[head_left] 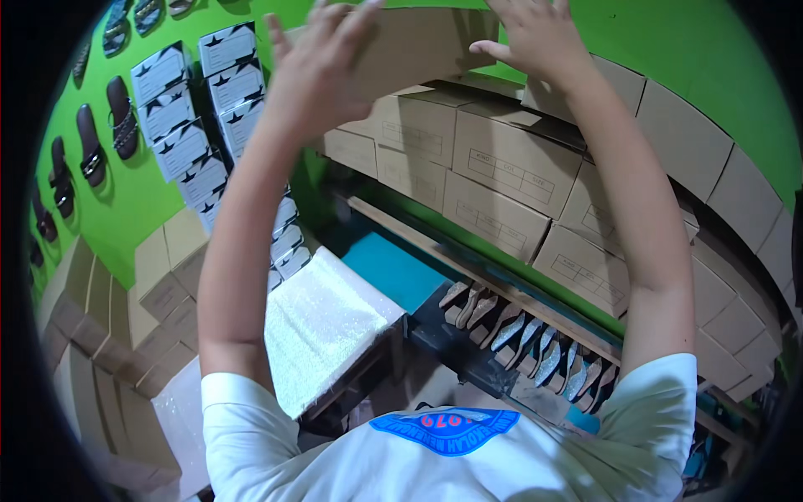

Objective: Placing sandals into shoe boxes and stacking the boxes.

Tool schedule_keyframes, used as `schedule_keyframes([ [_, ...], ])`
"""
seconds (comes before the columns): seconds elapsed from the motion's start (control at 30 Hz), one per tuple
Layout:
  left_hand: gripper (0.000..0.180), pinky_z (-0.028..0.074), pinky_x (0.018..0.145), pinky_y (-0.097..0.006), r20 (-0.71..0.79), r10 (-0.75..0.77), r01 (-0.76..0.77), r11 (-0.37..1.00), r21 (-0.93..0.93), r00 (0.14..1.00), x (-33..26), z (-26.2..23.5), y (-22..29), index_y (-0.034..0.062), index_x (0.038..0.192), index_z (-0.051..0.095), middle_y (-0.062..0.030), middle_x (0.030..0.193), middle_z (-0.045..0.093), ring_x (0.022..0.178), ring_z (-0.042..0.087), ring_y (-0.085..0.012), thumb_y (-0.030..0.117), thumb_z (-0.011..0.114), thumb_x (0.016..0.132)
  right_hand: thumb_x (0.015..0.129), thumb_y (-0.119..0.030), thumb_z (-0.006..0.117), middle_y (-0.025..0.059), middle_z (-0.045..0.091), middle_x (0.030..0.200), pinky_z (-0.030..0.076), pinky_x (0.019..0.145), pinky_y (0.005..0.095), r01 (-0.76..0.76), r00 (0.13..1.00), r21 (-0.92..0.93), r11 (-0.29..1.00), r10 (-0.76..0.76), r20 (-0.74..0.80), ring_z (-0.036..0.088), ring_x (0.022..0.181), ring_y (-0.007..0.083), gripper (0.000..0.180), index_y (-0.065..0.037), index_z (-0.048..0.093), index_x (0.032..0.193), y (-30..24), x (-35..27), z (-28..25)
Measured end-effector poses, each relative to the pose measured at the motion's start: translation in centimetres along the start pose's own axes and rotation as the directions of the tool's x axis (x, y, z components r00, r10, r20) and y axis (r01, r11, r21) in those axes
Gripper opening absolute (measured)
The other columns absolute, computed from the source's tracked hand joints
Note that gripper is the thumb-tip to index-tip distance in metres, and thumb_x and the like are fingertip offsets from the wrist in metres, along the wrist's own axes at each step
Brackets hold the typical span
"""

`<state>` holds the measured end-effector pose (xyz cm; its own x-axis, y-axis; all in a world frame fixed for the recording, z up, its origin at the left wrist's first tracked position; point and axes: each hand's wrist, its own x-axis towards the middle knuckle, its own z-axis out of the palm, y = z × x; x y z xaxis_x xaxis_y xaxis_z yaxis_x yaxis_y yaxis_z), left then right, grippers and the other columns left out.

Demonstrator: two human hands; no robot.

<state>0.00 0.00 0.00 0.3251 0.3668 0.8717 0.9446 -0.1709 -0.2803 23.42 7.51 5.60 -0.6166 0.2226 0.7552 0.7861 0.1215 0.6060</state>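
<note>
Both my arms reach up to a plain brown cardboard box (418,42) at the top of the picture. My left hand (314,63) presses flat on the box's left side, fingers spread. At the box's right end, my right hand (535,38) holds it from that side. The box sits on top of a stack of similar brown boxes (502,167) with label frames on their ends, lined along a green wall.
White shoe boxes (201,109) with dark star marks are stacked at the left, beside sandals (121,117) hung on the green wall. More brown boxes (167,276) stand lower left. A shelf below holds a row of glittery sandals (535,343) and a white sheet-covered table (322,322).
</note>
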Motion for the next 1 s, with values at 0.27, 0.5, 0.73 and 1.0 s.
schedule_keyframes([
  [0.27, 0.107, 0.008, 0.098, -0.069, -0.087, 0.129, -0.126, 0.991, 0.048, 0.988, 6.0, 9.0, 4.2, 0.024, 0.14, 0.016, -0.0131, 0.13, 0.038, 0.13, 0.025, -0.0336, 0.029, 0.075, 0.052, 0.076, -0.038, 0.058, 0.0098, 0.048, 0.124, 0.009, 0.102, 0.0642, -0.171, 0.967, -0.042, 0.984, 0.176, 0.182, 0.034, 0.125, 0.0265, 0.062, -0.012, 0.04, 0.129, 0.0, -0.6, -3.3],
  [0.5, 0.087, 0.014, 0.1, -0.064, -0.713, 0.321, -0.347, 0.931, 0.117, 0.623, 7.6, 13.8, 3.5, 0.0142, 0.131, 0.035, -0.0165, 0.121, 0.041, 0.121, 0.036, -0.0367, 0.026, 0.075, 0.055, 0.071, -0.037, 0.066, 0.0115, 0.047, 0.126, 0.011, 0.101, 0.0657, -0.143, 0.913, -0.081, 0.986, 0.163, 0.373, 0.035, 0.125, 0.0286, 0.068, -0.012, 0.04, 0.129, -1.0, -1.9, -2.0],
  [0.73, 0.127, 0.006, 0.1, -0.067, -0.199, 0.094, -0.109, 0.992, -0.063, 0.975, 5.9, 16.0, -2.1, 0.0157, 0.142, 0.007, -0.0103, 0.142, 0.026, 0.134, 0.016, -0.0328, 0.042, 0.082, 0.043, 0.063, -0.053, 0.068, 0.0147, 0.033, 0.136, 0.01, 0.1, 0.0656, -0.038, 0.937, -0.495, 0.868, -0.141, -0.32, 0.028, 0.128, 0.0296, 0.094, -0.011, 0.026, 0.137, -3.1, -2.3, 4.2],
  [1.0, 0.109, 0.009, 0.099, -0.07, -0.182, 0.075, -0.102, 0.984, -0.145, 0.98, 6.8, 16.0, -0.6, 0.0193, 0.138, 0.022, -0.0032, 0.135, 0.036, 0.132, 0.024, -0.027, 0.034, 0.081, 0.047, 0.066, -0.053, 0.065, 0.0152, 0.035, 0.134, 0.008, 0.1, 0.0662, -0.034, 0.929, -0.168, 0.985, 0.093, 0.358, 0.027, 0.128, 0.0289, 0.09, -0.009, 0.028, 0.135, -4.5, -1.7, 0.2],
])
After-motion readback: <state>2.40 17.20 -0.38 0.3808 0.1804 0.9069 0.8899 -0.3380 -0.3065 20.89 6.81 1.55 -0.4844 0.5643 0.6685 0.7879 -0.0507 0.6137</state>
